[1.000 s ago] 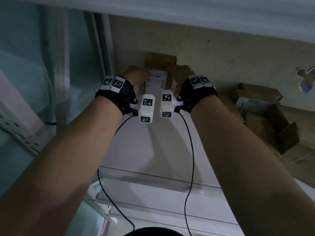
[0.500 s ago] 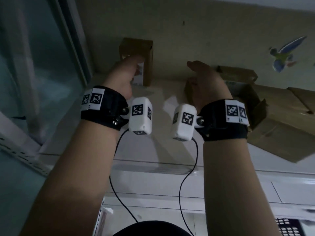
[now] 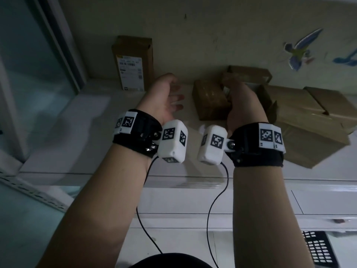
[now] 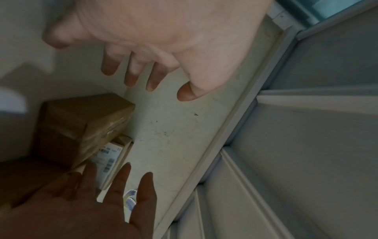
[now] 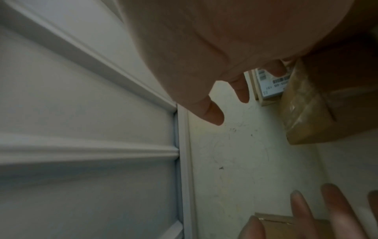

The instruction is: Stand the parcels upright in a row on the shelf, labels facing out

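Observation:
One brown parcel [image 3: 133, 62] stands upright at the back left of the white shelf [image 3: 87, 136], its white label facing out. To its right a taped brown parcel [image 3: 210, 101] lies flat, also seen in the left wrist view [image 4: 81, 126]. Behind it sits a labelled parcel [image 3: 249, 74] [image 5: 272, 85]. My left hand [image 3: 176, 88] hovers open, fingers spread, between the upright parcel and the lying one, touching neither. My right hand [image 3: 234, 89] reaches open over the lying parcel's right side, its fingertips [image 5: 241, 90] near the labelled parcel; contact is unclear.
More brown boxes [image 3: 309, 117] lie piled on the shelf's right part. Bird stickers [image 3: 297, 53] are on the wall behind. A glass pane and frame [image 3: 38, 64] close off the left. A dark keyboard-like object [image 3: 316, 248] lies below right.
Both hands have left the upright parcel, which stays standing at the back left, and moved right. The right hand now reaches over the lying parcel; the left hand trails beside it.

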Demonstrator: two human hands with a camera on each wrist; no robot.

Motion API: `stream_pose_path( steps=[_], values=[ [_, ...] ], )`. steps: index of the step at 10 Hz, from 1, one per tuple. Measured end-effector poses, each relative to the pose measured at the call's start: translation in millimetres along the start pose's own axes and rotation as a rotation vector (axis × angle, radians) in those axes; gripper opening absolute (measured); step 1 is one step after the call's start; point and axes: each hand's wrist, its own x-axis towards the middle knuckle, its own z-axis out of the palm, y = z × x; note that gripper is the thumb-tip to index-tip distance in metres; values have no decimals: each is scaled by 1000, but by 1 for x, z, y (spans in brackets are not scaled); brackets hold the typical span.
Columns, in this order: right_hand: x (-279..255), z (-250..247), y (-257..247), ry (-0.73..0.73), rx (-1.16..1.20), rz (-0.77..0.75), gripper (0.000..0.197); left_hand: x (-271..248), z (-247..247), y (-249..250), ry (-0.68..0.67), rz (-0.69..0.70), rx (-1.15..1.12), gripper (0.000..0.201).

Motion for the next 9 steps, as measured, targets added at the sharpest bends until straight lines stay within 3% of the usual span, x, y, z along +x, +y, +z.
stream_pose_path(
  steps=[1,2,4,5,6,7,8,9],
  values=[
    [8,0,5,13,209,108,62,2,5,-5,3,-4,-41,45],
    [15,1,11,-74,274,122,44,2,11,-7,2,-23,-22,48],
    [3,4,3,-209,245,150,27,-4,23,-6,-32,45,24,49],
    [-8,4,-1,-202,350,199,17,-4,24,-2,-71,40,8,35],
    [-7,7,-1,-296,433,249,23,-7,18,1,-109,32,30,38],
    [-17,3,-6,-379,309,238,48,-11,9,2,-100,43,76,39],
    [-36,5,-13,-394,319,206,56,-17,-10,1,-85,50,154,48],
    [-22,13,-4,-369,313,230,33,-25,-29,1,-16,133,194,47]
  ],
)
